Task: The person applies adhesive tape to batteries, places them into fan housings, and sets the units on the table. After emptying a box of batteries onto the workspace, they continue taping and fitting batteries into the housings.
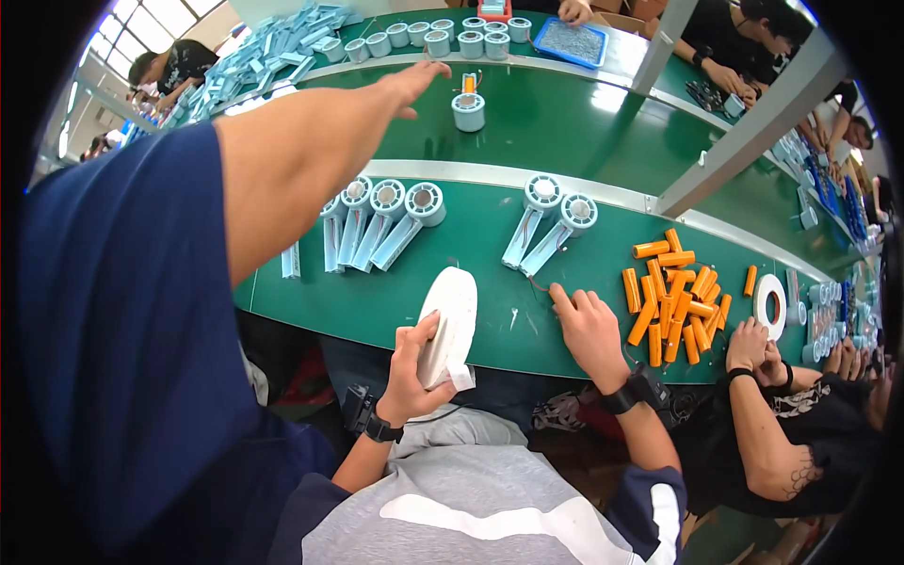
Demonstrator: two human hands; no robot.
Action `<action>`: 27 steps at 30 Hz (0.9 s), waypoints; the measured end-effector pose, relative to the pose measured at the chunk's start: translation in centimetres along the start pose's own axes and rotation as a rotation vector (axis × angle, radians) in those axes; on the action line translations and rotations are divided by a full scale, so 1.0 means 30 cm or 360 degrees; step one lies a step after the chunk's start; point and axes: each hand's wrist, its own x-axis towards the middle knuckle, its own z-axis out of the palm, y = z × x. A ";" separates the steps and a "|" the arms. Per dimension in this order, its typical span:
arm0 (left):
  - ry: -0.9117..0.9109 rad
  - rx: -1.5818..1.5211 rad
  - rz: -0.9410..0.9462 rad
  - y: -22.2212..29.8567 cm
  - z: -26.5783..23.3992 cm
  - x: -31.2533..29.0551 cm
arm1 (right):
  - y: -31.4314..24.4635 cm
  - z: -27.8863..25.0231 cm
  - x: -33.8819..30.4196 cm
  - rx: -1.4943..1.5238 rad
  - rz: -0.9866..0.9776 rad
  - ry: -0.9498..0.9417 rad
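Observation:
My left hand (411, 369) is closed around a thick white roll of tape (450, 315), held on edge above the table's front edge, its loose end hanging by my fingers. My right hand (589, 330) is low over the green table, fingers curled. At its fingertips is a thin dark wire (539, 285), which runs from the handle end of a light-blue handheld fan (576, 215); the pinch itself is partly hidden. A second such fan (541, 193) lies beside it. To the left, several more light-blue fans (386, 198) lie in a row with open handles.
Orange cylindrical batteries (673, 292) are heaped right of my right hand, beside another tape roll (770, 308) and a co-worker's hands (749, 347). From the left, another person's arm (311, 155) reaches across toward a fan head (468, 111) on the far green surface. A grey post (725, 141) rises at right.

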 end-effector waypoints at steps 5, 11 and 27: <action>0.0125 0.0263 0.0109 0.014 -0.028 -0.034 | 0.020 0.003 0.045 -0.0161 -0.0210 -0.0143; 0.0207 0.0398 0.0238 0.008 -0.072 -0.054 | 0.101 0.032 0.017 -0.0451 -0.0205 -0.0264; 0.0161 0.0758 0.0278 -0.022 -0.203 -0.047 | -0.440 -0.139 0.150 0.1999 0.0652 -0.0623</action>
